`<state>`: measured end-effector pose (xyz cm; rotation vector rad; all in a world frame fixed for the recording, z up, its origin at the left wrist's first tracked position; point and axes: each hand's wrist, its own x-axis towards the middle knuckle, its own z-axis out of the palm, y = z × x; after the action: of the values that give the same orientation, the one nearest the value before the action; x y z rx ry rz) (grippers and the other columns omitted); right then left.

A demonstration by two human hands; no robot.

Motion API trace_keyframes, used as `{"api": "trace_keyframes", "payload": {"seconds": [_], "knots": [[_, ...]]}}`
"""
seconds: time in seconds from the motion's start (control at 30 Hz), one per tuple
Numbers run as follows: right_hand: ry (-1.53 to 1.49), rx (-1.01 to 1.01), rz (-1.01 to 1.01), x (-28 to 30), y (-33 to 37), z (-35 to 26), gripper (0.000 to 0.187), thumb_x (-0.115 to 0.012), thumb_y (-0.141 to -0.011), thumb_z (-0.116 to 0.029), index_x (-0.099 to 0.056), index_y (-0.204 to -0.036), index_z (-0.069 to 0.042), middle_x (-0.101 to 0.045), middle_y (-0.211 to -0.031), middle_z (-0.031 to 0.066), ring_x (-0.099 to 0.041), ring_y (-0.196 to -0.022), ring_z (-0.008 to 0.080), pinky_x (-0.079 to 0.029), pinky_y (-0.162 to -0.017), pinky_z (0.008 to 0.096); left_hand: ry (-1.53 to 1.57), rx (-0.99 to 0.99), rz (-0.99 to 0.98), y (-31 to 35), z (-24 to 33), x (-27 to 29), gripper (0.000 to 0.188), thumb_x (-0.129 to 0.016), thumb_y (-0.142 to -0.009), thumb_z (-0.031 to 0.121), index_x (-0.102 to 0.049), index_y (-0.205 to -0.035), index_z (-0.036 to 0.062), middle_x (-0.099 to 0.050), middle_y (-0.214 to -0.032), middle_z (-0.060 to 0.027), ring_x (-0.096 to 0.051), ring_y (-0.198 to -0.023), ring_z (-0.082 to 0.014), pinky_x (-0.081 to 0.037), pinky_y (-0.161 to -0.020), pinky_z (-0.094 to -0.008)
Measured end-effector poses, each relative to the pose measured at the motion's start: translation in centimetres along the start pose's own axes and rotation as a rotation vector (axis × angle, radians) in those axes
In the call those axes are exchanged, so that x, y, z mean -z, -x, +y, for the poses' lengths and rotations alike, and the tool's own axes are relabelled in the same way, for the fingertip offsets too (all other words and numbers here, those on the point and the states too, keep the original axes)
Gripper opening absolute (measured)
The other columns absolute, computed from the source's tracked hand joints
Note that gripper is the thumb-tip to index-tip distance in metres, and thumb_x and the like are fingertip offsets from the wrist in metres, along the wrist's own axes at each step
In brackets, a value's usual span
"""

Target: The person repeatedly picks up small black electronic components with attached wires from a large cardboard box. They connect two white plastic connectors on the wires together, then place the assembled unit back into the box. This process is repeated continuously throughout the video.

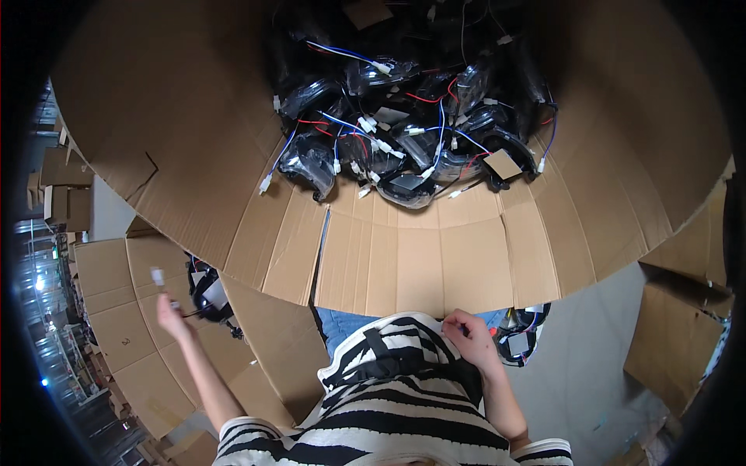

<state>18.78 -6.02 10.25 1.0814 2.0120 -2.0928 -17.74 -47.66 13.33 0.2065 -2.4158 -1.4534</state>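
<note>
On the left, the closed fingers of my left hand (169, 317) grip a cable that ends in a white plug (158, 276). A dark strand leads from those fingers toward a black part with a glossy cover (210, 298) beside a carton wall. My right hand (471, 335) is curled in front of my waist, close to the large box's near edge; whether something small sits in its fingers is hidden. Just beyond that hand, lower down, shows another black part with wires and a grey patch (519, 343). A small red-orange spot shows beside the hand.
A large open cardboard box (420, 268) spreads before me. Deep inside lies a heap of plastic-wrapped black parts (404, 144) with red, blue and white wires and white plugs. Another open carton (116, 311) stands at left, and a brown box (678, 334) at right on grey floor.
</note>
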Motion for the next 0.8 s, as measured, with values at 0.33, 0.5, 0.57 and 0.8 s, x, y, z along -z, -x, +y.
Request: {"api": "trace_keyframes", "payload": {"seconds": [0.33,0.5,0.57,0.8], "knots": [[-0.041,-0.059,-0.025,-0.5,-0.4,0.4,0.006,-0.05,-0.078,-0.002,-0.054,-0.074,-0.001,-0.054,-0.065,-0.0012,-0.043,-0.06,0.0031,-0.033,-0.052,0.0176,-0.147,-0.25,-0.613,14.8,12.0,-11.2,0.016,-0.046,-0.081,0.003,-0.053,-0.094,-0.0018,-0.053,-0.089,-0.0085,-0.052,-0.085,-0.0145,-0.043,-0.07,-0.0231],[-0.044,-0.017,-0.007,-0.6,0.1,-0.2,0.004,-0.053,-0.077,-0.003,-0.055,-0.074,-0.001,-0.05,-0.06,-0.0017,-0.04,-0.055,0.0034,-0.031,-0.049,0.0188,0.31,0.38,-0.706,16.4,8.9,-23.0,0.042,-0.053,-0.083,0.021,-0.04,-0.116,-0.002,-0.049,-0.111,-0.0112,-0.05,-0.096,-0.013,-0.041,-0.082,-0.0261],[-0.076,0.012,0.024,-0.7,0.2,0.5,0.005,-0.054,-0.076,-0.004,-0.055,-0.073,-0.001,-0.048,-0.058,-0.002,-0.038,-0.053,0.0035,-0.03,-0.046,0.0194,0.319,0.282,-0.509,14.8,7.3,-26.9,0.05,-0.056,-0.081,0.023,-0.036,-0.118,-0.0036,-0.048,-0.112,-0.0136,-0.049,-0.097,-0.0137,-0.041,-0.08,-0.026],[-0.02,-0.029,-0.001,-1.1,0.1,0.3,0.005,-0.054,-0.076,-0.004,-0.055,-0.074,-0.001,-0.047,-0.056,-0.0024,-0.037,-0.052,0.003,-0.029,-0.045,0.0192,0.524,0.331,-0.279,11.2,5.2,-33.8,0.053,-0.062,-0.077,0.017,-0.037,-0.117,-0.0048,-0.056,-0.091,-0.0094,-0.053,-0.077,-0.0131,-0.043,-0.069,-0.0235]]}}
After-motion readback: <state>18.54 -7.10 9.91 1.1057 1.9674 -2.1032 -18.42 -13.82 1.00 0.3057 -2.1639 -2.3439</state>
